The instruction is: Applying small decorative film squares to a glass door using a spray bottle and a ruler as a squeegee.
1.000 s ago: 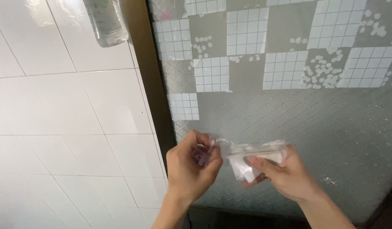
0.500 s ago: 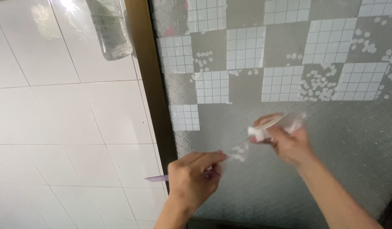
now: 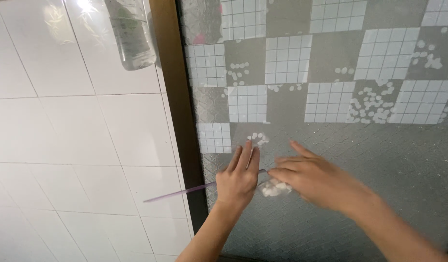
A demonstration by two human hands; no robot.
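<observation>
White glossy wall tiles [image 3: 64,140] fill the left side, with a clear plastic bottle [image 3: 131,34] hanging at the top, beside a brown door frame [image 3: 178,111]. A thin purple stick [image 3: 178,193] runs across the frame, its right end hidden under the left hand [image 3: 239,180]. The left hand lies with fingers stretched flat against the textured frosted glass pane [image 3: 379,194]; it seems to pinch the stick under the palm, but the grip itself cannot be seen. The right hand [image 3: 313,178] has fingers extended and partly curled, fingertips pressing a small clear film piece with white dots [image 3: 275,188] onto the glass, just right of the left hand and touching it. The film sits below the checkered window film of white grid squares and dot patches [image 3: 330,63], at the empty lower rows.

To do it well, judging from this: line up the piece's edge with the existing squares, keep the left palm steady as an anchor, smooth from one side outward to avoid bubbles, and keep the stick tip from scratching or lifting the film.
</observation>
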